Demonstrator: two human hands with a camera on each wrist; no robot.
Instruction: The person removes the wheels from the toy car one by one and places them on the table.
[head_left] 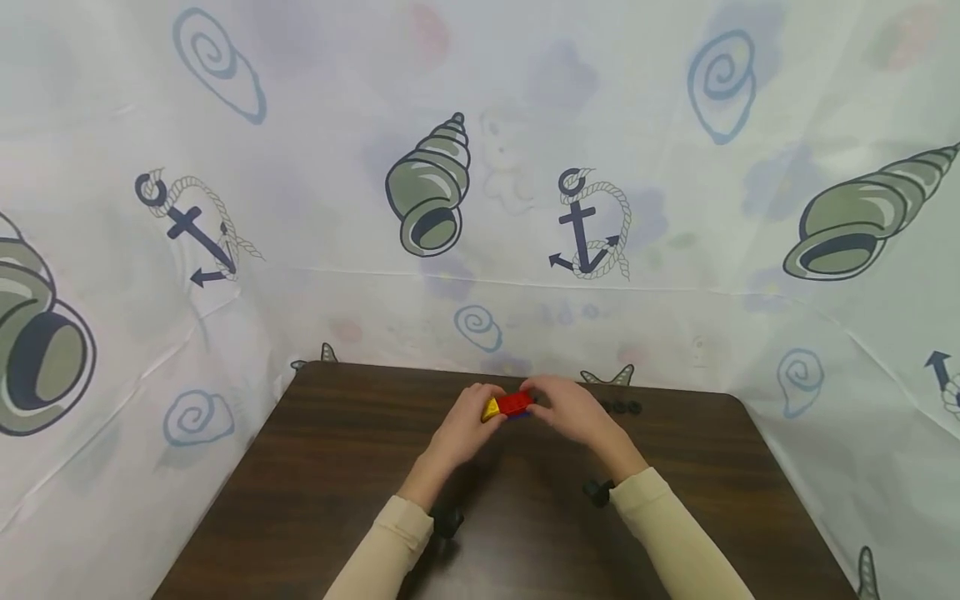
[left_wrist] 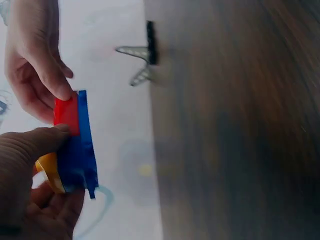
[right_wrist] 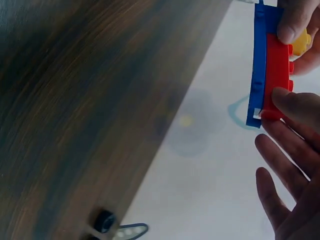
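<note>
- Toy-brick assembly (head_left: 512,406) of a long blue plastic plate (right_wrist: 259,65), a red studded plastic brick (right_wrist: 276,75) on it and a yellow sloped plastic piece (left_wrist: 49,171) at one end: it sits in the air just above the far middle of the surface, gripped between both hands.
- White cloth backdrop (head_left: 480,167) printed with green shells, dark anchors and pale blue spirals rises behind and at both sides; it is the largest thing in view.
- Dark brown wood-grain surface (head_left: 337,475) lies below the hands, its far edge against the backdrop.
- Two cream long sleeves (head_left: 667,533) come in from the near edge, one to each hand.
- Left hand (head_left: 465,425) holds the yellow end of the assembly, thumb over the top and fingers curled beneath, as the left wrist view shows.
- Right hand (head_left: 570,410) pinches the red end with thumb and forefinger; in the right wrist view its other fingers (right_wrist: 280,170) spread loosely below.
- Small black round pieces (head_left: 621,407) lie in a row on the surface just right of the right hand, near the far edge.
- One more small black round piece (right_wrist: 103,220) lies at the surface's edge in the right wrist view.
</note>
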